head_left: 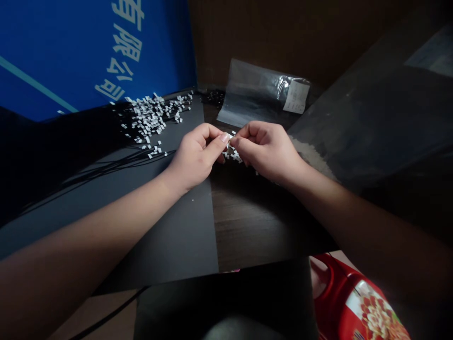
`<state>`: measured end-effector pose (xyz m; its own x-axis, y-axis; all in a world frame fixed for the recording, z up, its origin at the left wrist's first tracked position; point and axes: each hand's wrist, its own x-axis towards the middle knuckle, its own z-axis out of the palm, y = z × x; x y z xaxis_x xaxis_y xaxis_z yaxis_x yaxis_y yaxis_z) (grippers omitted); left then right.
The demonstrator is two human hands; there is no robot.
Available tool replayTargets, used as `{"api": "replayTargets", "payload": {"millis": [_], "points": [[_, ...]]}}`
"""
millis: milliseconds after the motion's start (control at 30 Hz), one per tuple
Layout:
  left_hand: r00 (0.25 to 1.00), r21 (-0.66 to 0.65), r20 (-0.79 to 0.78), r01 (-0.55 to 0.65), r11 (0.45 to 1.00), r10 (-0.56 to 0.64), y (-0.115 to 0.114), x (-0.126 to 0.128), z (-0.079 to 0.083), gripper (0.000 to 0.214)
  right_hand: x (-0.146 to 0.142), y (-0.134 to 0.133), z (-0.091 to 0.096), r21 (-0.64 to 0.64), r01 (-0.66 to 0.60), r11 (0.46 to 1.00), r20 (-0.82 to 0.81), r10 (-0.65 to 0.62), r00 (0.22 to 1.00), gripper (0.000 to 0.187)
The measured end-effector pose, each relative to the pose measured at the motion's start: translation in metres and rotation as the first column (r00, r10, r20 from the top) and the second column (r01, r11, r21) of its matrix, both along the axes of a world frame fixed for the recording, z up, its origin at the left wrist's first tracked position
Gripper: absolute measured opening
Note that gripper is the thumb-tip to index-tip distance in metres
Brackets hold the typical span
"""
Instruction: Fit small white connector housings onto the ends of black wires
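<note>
My left hand (198, 156) and my right hand (267, 148) meet over the middle of the table, thumb and forefinger of each pinched together. Between the fingertips shows a small white connector (229, 137), mostly covered by them. Just below and behind the hands lie several more loose white connectors (233, 155). To the left of my left hand is a large heap of thin black cables (102, 165), many with white connectors (148, 115) on their ends.
A clear plastic bag (255, 92) with a white label lies behind the hands. A large translucent bag (375, 118) spreads over the right side. The blue panel with white characters (88, 42) stands back left. Below the table's front edge, a red printed container (339, 293) sits at the right.
</note>
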<state>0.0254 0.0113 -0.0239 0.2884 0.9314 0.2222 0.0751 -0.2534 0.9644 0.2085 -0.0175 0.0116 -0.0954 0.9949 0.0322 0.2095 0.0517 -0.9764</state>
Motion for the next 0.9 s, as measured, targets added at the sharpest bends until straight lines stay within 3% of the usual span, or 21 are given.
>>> {"api": "replayTargets", "payload": {"millis": [433,900], "points": [[1.000,0.000,-0.005,-0.004,1.000,0.004,-0.0002,-0.0003,-0.0001,0.028,-0.0025,-0.0007,-0.0038,-0.005,0.002,1.000,-0.025,-0.002,1.000,0.026],[0.999,-0.040,0.047,-0.006,0.999,0.008,0.0005,-0.0002,-0.0016,0.028,-0.0036,-0.0021,-0.0100,0.084,0.003,0.996,-0.027,-0.001,1.000,0.023]]}}
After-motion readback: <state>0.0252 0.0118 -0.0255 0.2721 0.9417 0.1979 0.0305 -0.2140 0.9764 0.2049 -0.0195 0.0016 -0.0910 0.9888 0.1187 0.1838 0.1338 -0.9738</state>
